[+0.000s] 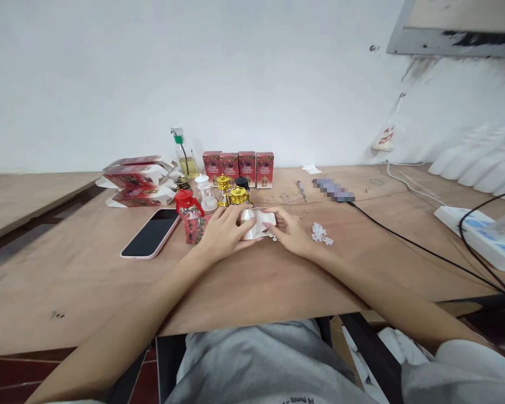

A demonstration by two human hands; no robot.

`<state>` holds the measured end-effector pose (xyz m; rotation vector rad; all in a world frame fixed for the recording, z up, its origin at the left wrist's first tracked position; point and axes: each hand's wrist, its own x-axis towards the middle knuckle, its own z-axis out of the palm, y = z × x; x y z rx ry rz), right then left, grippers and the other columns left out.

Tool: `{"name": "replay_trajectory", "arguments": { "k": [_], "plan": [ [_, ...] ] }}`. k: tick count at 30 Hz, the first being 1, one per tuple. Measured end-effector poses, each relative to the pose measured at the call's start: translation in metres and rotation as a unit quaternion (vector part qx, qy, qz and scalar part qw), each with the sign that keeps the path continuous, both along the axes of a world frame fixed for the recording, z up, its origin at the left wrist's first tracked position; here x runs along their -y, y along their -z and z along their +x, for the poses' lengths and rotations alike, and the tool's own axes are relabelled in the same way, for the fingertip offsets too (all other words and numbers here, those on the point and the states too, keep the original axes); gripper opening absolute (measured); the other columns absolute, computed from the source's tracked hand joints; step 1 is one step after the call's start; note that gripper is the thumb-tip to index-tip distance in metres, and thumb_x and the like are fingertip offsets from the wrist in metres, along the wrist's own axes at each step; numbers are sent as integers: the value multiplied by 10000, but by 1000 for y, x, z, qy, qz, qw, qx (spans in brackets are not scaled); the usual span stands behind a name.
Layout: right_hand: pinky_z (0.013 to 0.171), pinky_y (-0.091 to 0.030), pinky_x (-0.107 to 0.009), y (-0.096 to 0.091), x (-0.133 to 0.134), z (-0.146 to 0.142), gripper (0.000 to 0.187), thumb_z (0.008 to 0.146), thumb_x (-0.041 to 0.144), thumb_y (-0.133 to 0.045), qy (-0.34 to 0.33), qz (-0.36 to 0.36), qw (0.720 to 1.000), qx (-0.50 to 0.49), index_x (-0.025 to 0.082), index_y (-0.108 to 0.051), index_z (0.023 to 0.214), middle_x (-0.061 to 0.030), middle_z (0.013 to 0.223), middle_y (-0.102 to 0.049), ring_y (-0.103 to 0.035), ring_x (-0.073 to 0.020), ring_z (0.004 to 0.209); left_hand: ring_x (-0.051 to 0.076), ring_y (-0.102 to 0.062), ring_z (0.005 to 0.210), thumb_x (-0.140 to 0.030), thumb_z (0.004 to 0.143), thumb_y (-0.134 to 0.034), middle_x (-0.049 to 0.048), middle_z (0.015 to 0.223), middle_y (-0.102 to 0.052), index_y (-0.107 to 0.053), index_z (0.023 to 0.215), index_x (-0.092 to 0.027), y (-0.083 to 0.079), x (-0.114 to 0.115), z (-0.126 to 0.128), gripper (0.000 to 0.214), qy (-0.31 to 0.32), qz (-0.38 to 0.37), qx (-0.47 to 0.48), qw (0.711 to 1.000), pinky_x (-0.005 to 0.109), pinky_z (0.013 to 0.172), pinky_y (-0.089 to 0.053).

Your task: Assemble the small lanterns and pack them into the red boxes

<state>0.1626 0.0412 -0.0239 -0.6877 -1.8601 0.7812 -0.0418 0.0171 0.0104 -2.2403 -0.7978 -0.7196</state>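
My left hand (225,232) and my right hand (290,229) are both closed on a small carton (257,221) just above the table. Its white inside and flap face me, and its outside is mostly hidden. Beyond my left hand stand small lanterns: a red one (188,204), a white one (205,192), gold ones (238,195) and a black one (242,182). A red printed box (192,229) lies at my left knuckles. Right of my right hand lie small white pieces (320,233).
Flat red cartons (137,175) are stacked at the left, near a phone (150,233). Red boxes (264,170) stand along the wall beside a pump bottle (186,157). A screwdriver (302,191), a cabled device (333,189) and a power strip (483,235) lie to the right.
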Motion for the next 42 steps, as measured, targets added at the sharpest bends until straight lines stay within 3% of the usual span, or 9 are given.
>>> {"name": "replay_trajectory", "arguments": {
  "k": [5,9,12,18,25,31,42],
  "plan": [
    [748,-542,-302,-5,3,-5,297,797,363,-639,-33,-83,990,-109,205,-528,1022,-57,951,-687,-663,-164,845,250,-589,989,-525,820,-554,143,1147,-609,-576,930,-191,-1,3,1,353,-4,-16,51,999,363,786,-457],
    [748,-546,-308,-10,7,-6,323,770,401,-672,-39,-103,983,-144,215,-522,988,-44,924,-695,-663,-166,835,255,-583,1033,-440,803,-597,147,1139,-608,-466,1174,-179,0,6,5,472,41,-11,130,991,369,832,-462],
    [740,-563,-323,-13,8,-5,354,739,397,-704,-54,-146,974,-164,225,-524,990,-27,905,-699,-668,-164,795,249,-583,1040,-372,806,-581,135,1135,-607,-389,1291,-182,-1,7,5,556,37,-29,159,986,365,853,-457],
    [761,-587,-373,-16,0,4,279,749,377,-672,-158,-225,943,-187,215,-596,964,-31,957,-680,-657,-160,798,238,-603,954,-358,781,-579,115,1048,-630,-522,1105,-188,-2,5,1,370,34,-18,146,988,359,807,-469],
    [771,-563,-340,-19,4,7,289,751,340,-690,-187,-179,956,-137,224,-591,997,-39,1032,-619,-612,-161,892,233,-619,937,-355,764,-582,113,1042,-651,-552,1061,-192,0,6,1,340,47,-31,144,988,360,794,-473],
    [812,-498,-328,-17,5,4,314,733,394,-720,-173,-129,972,-87,209,-514,881,-32,975,-584,-577,-156,893,223,-641,916,-356,773,-572,108,1028,-673,-555,1060,-180,0,4,2,338,84,-40,94,991,337,750,-480],
    [748,-511,-302,-13,3,1,347,662,365,-778,-144,-159,974,-79,199,-521,827,-11,924,-575,-589,-130,798,226,-648,879,-327,769,-588,128,972,-677,-528,1080,-150,-2,4,3,362,128,13,59,990,328,715,-480]
  ]
}}
